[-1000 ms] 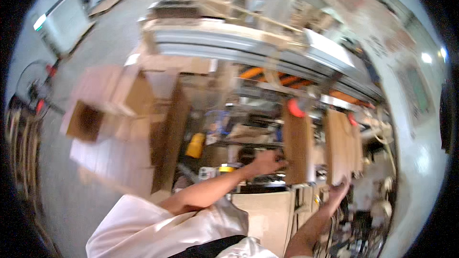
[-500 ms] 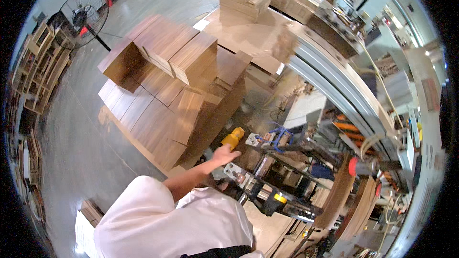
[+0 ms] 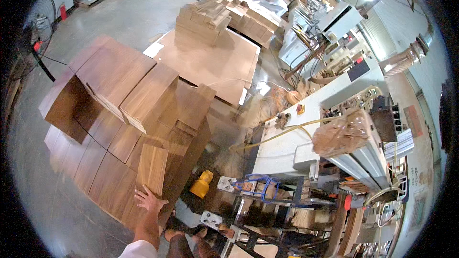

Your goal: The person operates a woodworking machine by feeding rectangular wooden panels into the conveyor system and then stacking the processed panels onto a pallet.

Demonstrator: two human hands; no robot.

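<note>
We judge the step in hand to be taking hold of the short board stack (image 3: 153,167) with the left hand (image 3: 152,204). To do it well, we should set the thumb along one long side and the fingers along the other, press evenly to hold the boards flush, and lift squarely, without scraping the panel pile (image 3: 112,179) beneath. A loose pinch could let the boards fan apart. Our fingers are spread, gripping nothing; the right hand is out of view. The short board stack lies just beyond the fingertips; whether they touch its near end, we cannot tell. The panel pile extends under and left of the fingers.
</note>
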